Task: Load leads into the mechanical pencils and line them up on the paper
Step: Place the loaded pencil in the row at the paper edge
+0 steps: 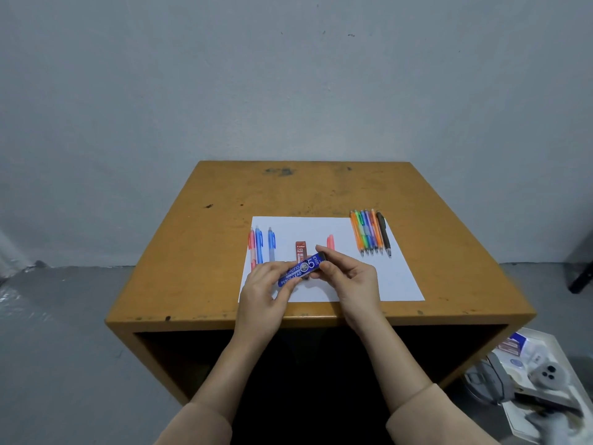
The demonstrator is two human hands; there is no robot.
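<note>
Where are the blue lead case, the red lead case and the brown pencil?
blue lead case [303, 268]: head view, label middle.
red lead case [301, 251]: head view, label.
brown pencil [384, 234]: head view, mid barrel.

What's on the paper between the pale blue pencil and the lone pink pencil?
Head view: only the red lead box, lying on the paper between pale blue pencil and pink pencil.
</note>
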